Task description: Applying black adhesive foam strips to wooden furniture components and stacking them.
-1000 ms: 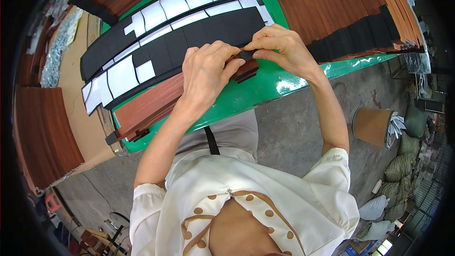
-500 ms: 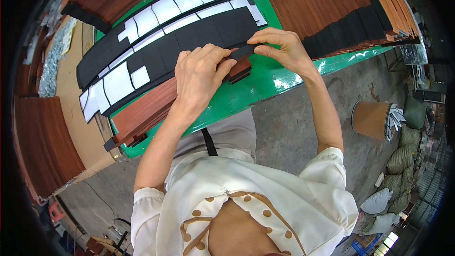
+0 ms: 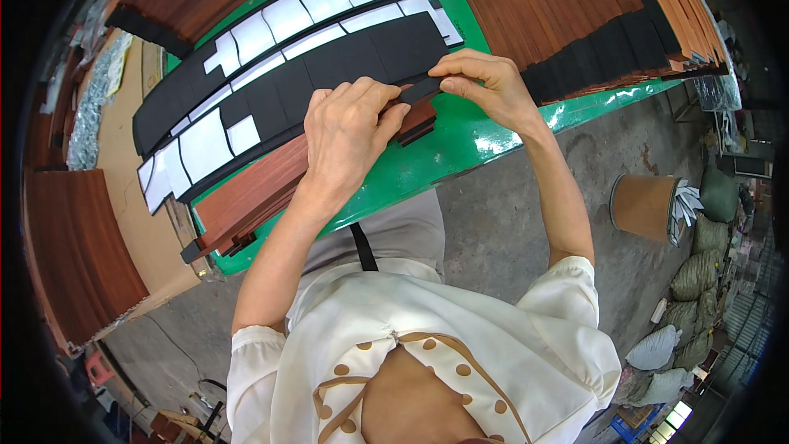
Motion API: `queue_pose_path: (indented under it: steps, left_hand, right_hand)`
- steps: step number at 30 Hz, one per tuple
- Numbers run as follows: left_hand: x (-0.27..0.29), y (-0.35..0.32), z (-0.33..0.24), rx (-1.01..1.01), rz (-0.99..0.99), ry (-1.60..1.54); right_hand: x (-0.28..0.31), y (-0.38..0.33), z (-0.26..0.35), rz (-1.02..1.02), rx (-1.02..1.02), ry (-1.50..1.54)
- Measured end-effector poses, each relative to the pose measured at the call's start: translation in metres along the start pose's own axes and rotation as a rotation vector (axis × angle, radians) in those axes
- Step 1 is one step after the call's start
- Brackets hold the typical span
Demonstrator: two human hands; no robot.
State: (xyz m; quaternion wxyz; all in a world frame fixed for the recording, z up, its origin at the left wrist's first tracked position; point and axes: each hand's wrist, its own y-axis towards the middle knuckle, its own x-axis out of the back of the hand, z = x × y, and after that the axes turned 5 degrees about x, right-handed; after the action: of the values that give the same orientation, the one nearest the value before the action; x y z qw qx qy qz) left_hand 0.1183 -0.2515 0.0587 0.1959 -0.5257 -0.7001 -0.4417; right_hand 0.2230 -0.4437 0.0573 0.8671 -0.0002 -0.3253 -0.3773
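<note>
Centre of frame: left hand [image 3: 349,136] lies palm down, fingers curled, pressing on one end of a reddish wood strip stack [image 3: 263,189] on the green desk [image 3: 460,144]. Right hand [image 3: 485,86] pinches one small black strip [image 3: 421,89] between thumb and fingers, just above the stack's end. Two long rows of black pads with white backing sheets [image 3: 271,57] run across the upper left. One brown drum [image 3: 645,205] stands on the floor, right.

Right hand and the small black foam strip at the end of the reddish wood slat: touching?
Touching. The head view shows the right hand pinching the small black foam strip between thumb and fingertips, over the reddish wood slat.
</note>
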Motion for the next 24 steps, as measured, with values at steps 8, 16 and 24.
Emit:
queue_pose_path:
  steps: [8, 16, 24]
  left_hand:
    - [0.0002, 0.0004, -0.0014, -0.003, -0.008, -0.008]
    - [-0.0005, 0.0, -0.001, -0.005, -0.006, -0.007]
    - [0.0002, -0.0006, -0.0011, -0.006, -0.005, 0.0]
  right_hand:
    - [-0.0006, -0.0001, -0.001, -0.018, 0.03, -0.015]
    - [-0.0023, -0.0014, -0.0018, -0.03, 0.009, 0.031]
    - [-0.0026, -0.0021, -0.0002, -0.031, 0.0, 0.023]
